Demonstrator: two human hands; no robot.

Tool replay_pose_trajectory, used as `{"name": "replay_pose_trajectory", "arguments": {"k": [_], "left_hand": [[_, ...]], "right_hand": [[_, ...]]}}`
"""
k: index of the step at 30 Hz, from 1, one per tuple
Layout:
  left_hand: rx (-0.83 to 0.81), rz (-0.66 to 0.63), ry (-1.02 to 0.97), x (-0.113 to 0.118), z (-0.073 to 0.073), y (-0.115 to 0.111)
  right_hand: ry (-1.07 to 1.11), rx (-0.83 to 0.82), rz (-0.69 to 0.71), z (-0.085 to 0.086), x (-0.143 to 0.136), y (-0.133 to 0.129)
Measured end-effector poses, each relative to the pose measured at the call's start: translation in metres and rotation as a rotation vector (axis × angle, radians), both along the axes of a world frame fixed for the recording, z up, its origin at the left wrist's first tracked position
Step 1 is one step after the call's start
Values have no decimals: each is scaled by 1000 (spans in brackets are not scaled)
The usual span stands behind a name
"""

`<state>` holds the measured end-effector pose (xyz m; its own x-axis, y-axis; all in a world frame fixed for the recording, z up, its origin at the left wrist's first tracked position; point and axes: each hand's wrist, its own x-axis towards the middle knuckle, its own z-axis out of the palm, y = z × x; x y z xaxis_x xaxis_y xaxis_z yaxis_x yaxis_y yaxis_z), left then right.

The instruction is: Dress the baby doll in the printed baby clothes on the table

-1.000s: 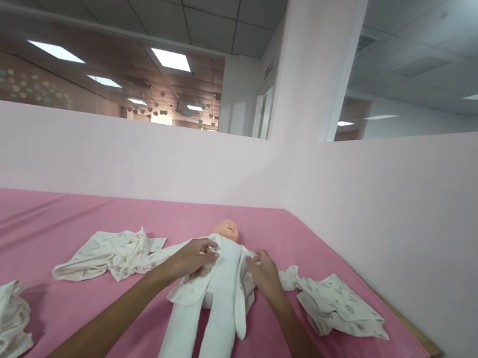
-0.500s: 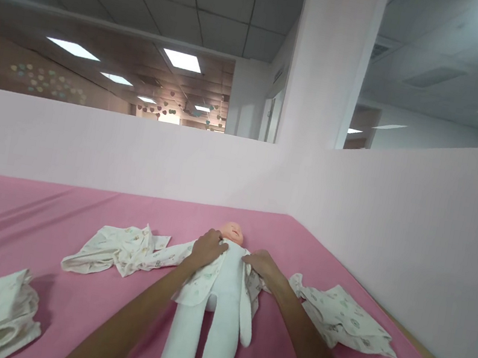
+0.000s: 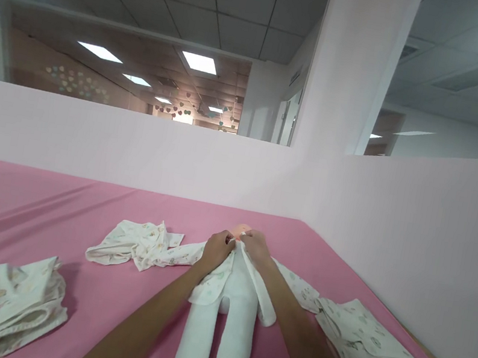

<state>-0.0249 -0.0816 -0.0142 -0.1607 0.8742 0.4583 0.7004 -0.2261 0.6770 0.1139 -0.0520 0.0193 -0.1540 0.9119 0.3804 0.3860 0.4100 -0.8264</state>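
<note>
A baby doll (image 3: 243,287) with a white cloth body lies on its back, its head partly hidden behind my hands. Around its upper body is a white printed baby shirt (image 3: 213,284), with the front parted and a sleeve stretched out to the left. My left hand (image 3: 218,249) pinches the shirt's edge near the doll's neck on the left side. On the other side of the neck, my right hand (image 3: 256,248) is closed on the opposite front edge of the same shirt. The doll's right-side arm lies beside its body, under the shirt panel's edge.
On the pink sheet (image 3: 117,305) lie a folded printed garment (image 3: 14,303) at front left, a crumpled printed garment (image 3: 131,243) at left, and another printed garment (image 3: 371,335) at right. A low white wall (image 3: 134,146) with windows runs behind and along the right.
My right hand has moved up and inward to the neck, drawing the right shirt front across. My left hand has shifted closer to the collar. The camera view has turned slightly left.
</note>
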Motion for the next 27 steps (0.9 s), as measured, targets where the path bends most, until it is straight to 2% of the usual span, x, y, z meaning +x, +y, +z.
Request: {"name": "replay_pose_trajectory", "arguments": {"k": [4,9,15,27], "left_hand": [[3,13,40,1,0,0],[38,26,139,6,-1,-1],[26,67,286,8,-1,-4],[60,12,341,7,-4,-4]], "right_hand": [[-52,93,-26,-19,-14,-6],[-76,245,-60,-34,-2,-10],[92,154,-32,-34,7,-20],[116,135,-36,-36,7,-20]]}}
